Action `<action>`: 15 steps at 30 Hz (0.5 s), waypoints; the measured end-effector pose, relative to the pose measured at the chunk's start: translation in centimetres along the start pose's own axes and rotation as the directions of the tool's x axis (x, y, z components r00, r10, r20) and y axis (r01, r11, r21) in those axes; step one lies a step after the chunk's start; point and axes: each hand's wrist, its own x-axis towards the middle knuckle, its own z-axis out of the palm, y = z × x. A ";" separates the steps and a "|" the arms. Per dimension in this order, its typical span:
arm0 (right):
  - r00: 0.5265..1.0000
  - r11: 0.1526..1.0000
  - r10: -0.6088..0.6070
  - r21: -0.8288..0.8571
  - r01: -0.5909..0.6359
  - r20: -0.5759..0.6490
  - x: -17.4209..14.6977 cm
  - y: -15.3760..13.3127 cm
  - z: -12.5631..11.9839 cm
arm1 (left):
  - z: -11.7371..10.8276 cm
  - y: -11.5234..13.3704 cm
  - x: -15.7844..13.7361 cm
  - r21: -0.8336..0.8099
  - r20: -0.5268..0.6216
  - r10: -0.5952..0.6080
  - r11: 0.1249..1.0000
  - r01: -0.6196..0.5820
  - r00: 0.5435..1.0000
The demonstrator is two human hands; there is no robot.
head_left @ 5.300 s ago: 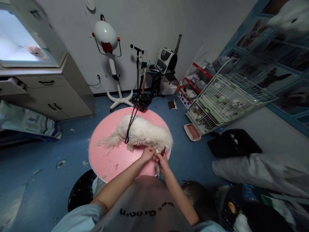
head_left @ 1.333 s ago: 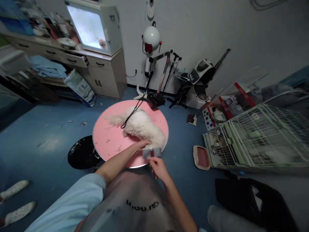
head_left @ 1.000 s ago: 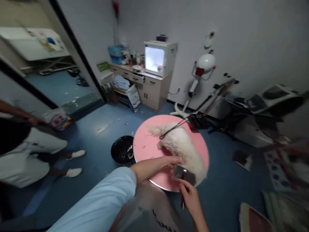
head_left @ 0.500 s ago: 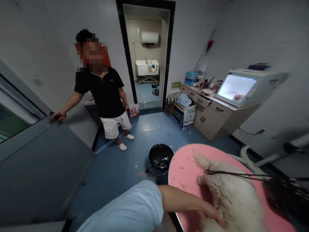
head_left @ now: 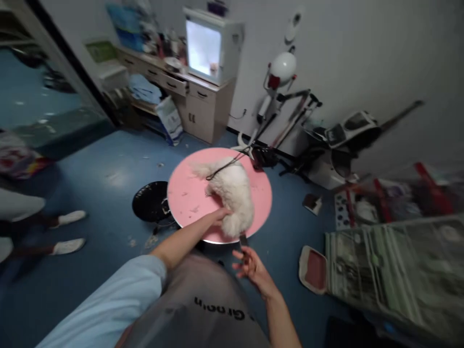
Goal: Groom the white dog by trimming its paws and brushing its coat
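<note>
A fluffy white dog (head_left: pixel 237 191) is on a round pink table (head_left: pixel 259 198), with a thin black loop cord (head_left: pixel 226 165) lying across it. My left hand (head_left: pixel 219 216) holds the dog at its near end; the fingertips are partly hidden in the fur. Just off the table's near edge, my right hand (head_left: pixel 251 266) grips a narrow dark tool (head_left: pixel 243 239) whose flat end points up at the dog. Blur hides the tool's exact kind. Some fingers of that hand are spread apart.
A black-lined bin (head_left: pixel 150 202) stands left of the table, with hair clumps (head_left: pixel 151 240) on the floor. A person's white shoes (head_left: pixel 68 245) show at left. A lit cabinet (head_left: pixel 205 48) tops the drawers behind. Right are a litter tray (head_left: pixel 313 270) and a clear storage rack (head_left: pixel 377 266).
My view has swung right and down, so the person at the door is mostly out of frame. My right hand with the dark tool now shows. My left hand stays at the dog.
</note>
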 end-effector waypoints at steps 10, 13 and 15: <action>0.628 0.901 -0.406 -0.407 0.153 -0.664 5.5 -1.9 0.3 | -1.8 -2.0 3.5 0.047 0.140 -0.069 0.997 0.063 0.988; 0.628 0.940 -0.329 -0.308 0.147 -0.705 8.3 -1.5 -0.5 | -1.6 -1.9 3.7 0.061 0.146 -0.084 0.995 0.075 0.986; 0.499 0.952 -0.304 -0.277 0.129 -0.811 8.7 -0.8 -1.8 | -1.7 -1.7 3.8 0.035 0.154 -0.049 0.998 0.044 0.987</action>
